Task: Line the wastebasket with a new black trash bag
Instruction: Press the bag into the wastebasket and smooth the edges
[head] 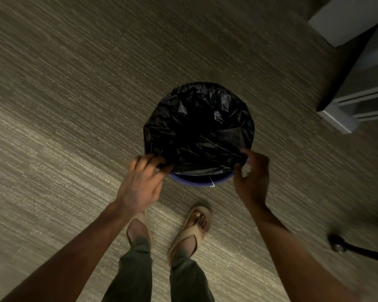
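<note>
Head view, looking steeply down at a striped grey-brown carpet (63,105). A round wastebasket (200,182) stands on the carpet just beyond the person's feet; only its near rim shows, as a purple-blue arc, the rest being covered by a crinkled black trash bag (199,127) spread over the opening and draped over the far, left and right sides. The bag's near edge lies across the mouth just short of the near rim, so that rim is still bare. The left hand (140,184) reaches to the near-left part of the bag, fingers curled onto the plastic edge and gripping it. The right hand (252,177) is at the near-right part of the bag, thumb and fingertips pinching the plastic edge beside the rim. Both forearms are bare and extend from the bottom corners of the frame. Below the basket, two feet in tan flip-flop sandals (191,229) and olive trousers stand on the carpet. At the far right stands pale grey furniture (358,99); at the near right, a dark chair-base leg with a caster (337,244).
</note>
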### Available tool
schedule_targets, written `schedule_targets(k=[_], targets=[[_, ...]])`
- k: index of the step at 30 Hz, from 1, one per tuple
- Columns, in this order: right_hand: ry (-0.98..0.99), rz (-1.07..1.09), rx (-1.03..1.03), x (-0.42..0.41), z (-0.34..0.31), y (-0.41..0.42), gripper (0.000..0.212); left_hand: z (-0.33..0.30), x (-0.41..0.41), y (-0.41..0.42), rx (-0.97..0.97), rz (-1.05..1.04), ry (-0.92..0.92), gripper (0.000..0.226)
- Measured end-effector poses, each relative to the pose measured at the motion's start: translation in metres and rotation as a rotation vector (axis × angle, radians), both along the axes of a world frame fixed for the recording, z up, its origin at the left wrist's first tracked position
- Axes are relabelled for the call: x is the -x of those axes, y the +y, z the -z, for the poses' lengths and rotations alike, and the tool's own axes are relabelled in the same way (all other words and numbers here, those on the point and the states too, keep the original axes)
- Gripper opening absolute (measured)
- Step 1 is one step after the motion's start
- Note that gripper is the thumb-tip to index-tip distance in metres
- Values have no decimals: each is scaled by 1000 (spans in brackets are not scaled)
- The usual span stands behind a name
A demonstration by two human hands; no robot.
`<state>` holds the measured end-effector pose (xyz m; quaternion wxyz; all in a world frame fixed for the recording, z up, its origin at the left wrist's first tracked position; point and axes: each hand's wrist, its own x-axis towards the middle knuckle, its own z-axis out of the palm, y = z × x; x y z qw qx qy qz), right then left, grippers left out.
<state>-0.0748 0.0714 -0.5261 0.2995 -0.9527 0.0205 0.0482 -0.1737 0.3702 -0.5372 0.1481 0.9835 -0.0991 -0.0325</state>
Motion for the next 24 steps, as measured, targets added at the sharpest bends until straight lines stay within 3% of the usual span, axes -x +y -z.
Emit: schedule_targets(k=[3, 8, 12, 17, 22, 24], targets=[[68, -270, 165, 28, 2, -6, 34, -6, 4, -12, -8, 20, 98, 39], [42, -254, 216, 46, 2, -18, 27, -7, 4, -28, -27, -12, 169, 34], [79, -349, 254, 50, 5, -22, 24, -2, 2, -36, -60, -15, 195, 22], [123, -467, 273, 52, 11, -20, 31, 1, 12, -33, -57, -33, 248, 22], [428, -595, 318, 46, 22, -14, 50, 9, 17, -23, 6, -155, 424, 18], [548, -612, 236, 47, 24, -15, 56, 9, 13, -19, 119, -353, 549, 20]])
